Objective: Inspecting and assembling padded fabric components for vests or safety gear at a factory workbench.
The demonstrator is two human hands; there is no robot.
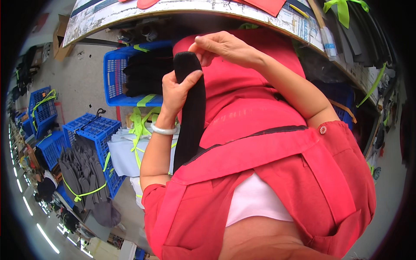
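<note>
Red garment [260,173]: nearest our lens, a red buttoned top over white cloth, one round button at the shoulder seam
Black strip [190,108]: one long dark padded piece, our landmark, hanging upright in front of the red garment with its rounded top end raised
Left hand [175,93]: closed around the black strip just below its top, thumb across the front; one pale bangle sits on the wrist below
Right hand [223,45]: just right of the strip's top end, fingertips pinched at its edge; we cannot tell whether they grip the strip itself or something thin on it
Step in hand: we judge that we are holding the strip up and working at its top end, perhaps peeling or checking it
Next move: it seems to call for a steady left hold while the right fingertips pull or smooth along the edge
Blue crate [115,82]: directly left of the strip, filled with dark pieces, one yellow-green tape across it
Crate count: we count at least five blue crates left of the strip, though the far ones are small
Grey bundle [84,173]: lower left of the strip, one stack of grey cut pieces tied with yellow-green tape
White stack [121,151]: between bundle and strip, one tied pile
Workbench [182,8]: above the strip, its worn edge curving across
</note>
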